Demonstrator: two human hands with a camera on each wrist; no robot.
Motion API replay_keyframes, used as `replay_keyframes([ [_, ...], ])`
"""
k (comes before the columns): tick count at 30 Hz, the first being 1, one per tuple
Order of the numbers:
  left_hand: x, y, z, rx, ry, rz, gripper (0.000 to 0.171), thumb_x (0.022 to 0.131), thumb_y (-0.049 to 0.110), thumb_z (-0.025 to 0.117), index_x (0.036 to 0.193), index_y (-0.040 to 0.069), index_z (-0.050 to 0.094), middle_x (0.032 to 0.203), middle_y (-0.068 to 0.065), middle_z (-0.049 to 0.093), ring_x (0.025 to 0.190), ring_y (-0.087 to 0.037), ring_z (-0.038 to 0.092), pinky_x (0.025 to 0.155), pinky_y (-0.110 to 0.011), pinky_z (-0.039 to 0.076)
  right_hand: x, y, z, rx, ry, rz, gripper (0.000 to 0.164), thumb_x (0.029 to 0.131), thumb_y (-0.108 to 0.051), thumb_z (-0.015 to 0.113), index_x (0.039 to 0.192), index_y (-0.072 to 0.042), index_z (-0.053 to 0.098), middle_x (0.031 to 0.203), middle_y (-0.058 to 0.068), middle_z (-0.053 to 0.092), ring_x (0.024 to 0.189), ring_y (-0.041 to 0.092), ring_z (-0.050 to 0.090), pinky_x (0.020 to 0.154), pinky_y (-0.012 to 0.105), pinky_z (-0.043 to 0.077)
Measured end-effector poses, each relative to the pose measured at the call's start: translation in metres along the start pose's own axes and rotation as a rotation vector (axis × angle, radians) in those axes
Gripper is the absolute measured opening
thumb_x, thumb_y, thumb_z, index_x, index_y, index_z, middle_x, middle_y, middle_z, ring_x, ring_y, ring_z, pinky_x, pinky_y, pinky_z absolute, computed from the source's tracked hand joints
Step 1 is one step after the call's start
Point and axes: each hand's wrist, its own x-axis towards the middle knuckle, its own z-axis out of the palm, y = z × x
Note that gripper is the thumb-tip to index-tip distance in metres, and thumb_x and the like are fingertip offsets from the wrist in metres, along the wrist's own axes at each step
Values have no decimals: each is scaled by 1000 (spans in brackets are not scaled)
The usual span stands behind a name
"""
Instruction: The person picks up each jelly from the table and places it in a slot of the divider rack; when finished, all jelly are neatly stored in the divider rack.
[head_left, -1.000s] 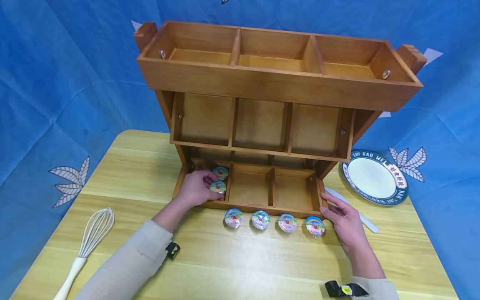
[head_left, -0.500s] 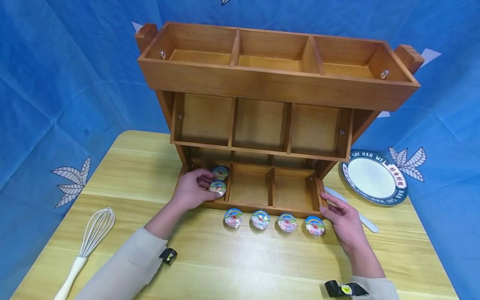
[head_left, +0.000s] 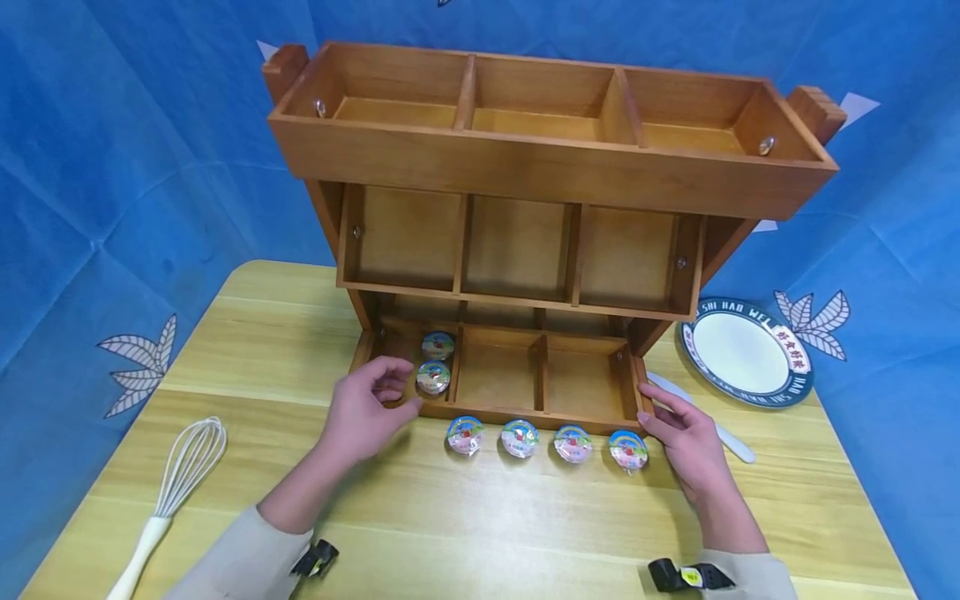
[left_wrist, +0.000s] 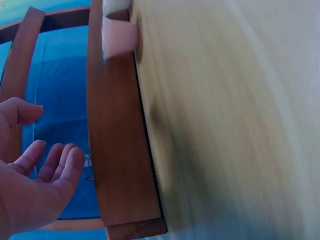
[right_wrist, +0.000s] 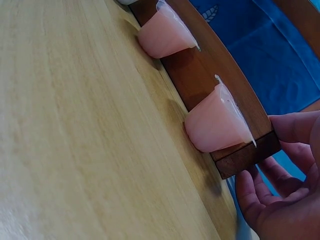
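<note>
My left hand (head_left: 369, 410) is over the front left corner of the wooden rack (head_left: 510, 421), thumb and fingers apart and nothing between them. Just right of it, two foil-lidded jelly cups (head_left: 433, 377) sit one behind the other in the bottom tier's left compartment. In the left wrist view the fingers of the left hand (left_wrist: 42, 175) are loosely bent. My right hand (head_left: 692, 446) holds the bottom tier's front right corner, thumb on one side and fingers on the other. Beside that corner a pink jelly cup (right_wrist: 220, 120) stands on the table.
Several jelly cups (head_left: 520, 439) stand in a row along the rack's front. A white whisk (head_left: 176, 475) lies at the left. Right of the rack are a green-rimmed plate (head_left: 742, 354) and a white spatula-like tool (head_left: 735, 443), partly behind the right hand. Two upper tiers overhang the bottom one.
My left hand has let go of the front jelly cup in the left compartment and drawn back toward the left and front. The right hand stays at the rack's corner.
</note>
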Motion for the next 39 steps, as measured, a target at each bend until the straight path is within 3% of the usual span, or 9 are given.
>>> replay_keyframes([
  [6, -13, 6, 8, -56, -75, -36, 37, 75, -10, 78, 110, -6, 66, 103, -20, 66, 89, -33, 65, 78, -33, 57, 0, 0, 0, -2, 1, -11, 50, 99, -12, 64, 145, -1, 49, 157, 13, 32, 131, 31, 41, 88, 11, 44],
  [10, -23, 4, 20, -91, -108, -126, 35, 75, -10, 77, 108, -4, 67, 101, -18, 66, 87, -32, 65, 75, -29, 57, 0, 1, 0, -2, 0, -16, 49, 99, -12, 64, 145, -1, 50, 157, 14, 32, 131, 32, 41, 88, 11, 44],
  [14, -30, -1, 33, -75, -102, -218, 36, 72, -6, 80, 105, 2, 70, 99, -14, 68, 85, -27, 65, 69, -27, 56, 0, 2, 0, -4, -1, -17, 50, 99, -13, 64, 145, -2, 50, 157, 13, 32, 133, 33, 40, 89, 10, 43],
  [19, -35, -6, 50, -107, -84, -258, 43, 67, -2, 87, 106, 3, 70, 100, -11, 66, 84, -27, 64, 64, -28, 56, 1, 2, -1, -4, -10, -7, 50, 99, -14, 64, 146, -3, 49, 158, 12, 31, 135, 34, 39, 89, 11, 43],
  [24, -35, -13, 62, -129, -75, -270, 47, 64, -2, 90, 106, 5, 71, 99, -7, 66, 88, -25, 62, 65, -27, 56, 0, 2, -2, -3, -9, 1, 51, 99, -14, 64, 146, -4, 49, 158, 11, 31, 135, 33, 39, 90, 11, 43],
  [32, -35, -20, 72, -81, -54, -256, 50, 61, 3, 93, 106, 7, 72, 91, -3, 68, 85, -20, 63, 68, -29, 55, 0, 1, -1, -9, -4, 2, 51, 99, -14, 64, 146, -4, 49, 157, 11, 32, 134, 33, 39, 91, 12, 43],
  [39, -36, -20, 77, -68, -62, -217, 49, 63, 4, 92, 108, 7, 72, 89, -6, 65, 67, -18, 63, 57, -29, 55, 0, 1, -1, 6, -5, 4, 51, 99, -13, 64, 147, -3, 49, 158, 11, 32, 135, 33, 39, 91, 12, 43],
])
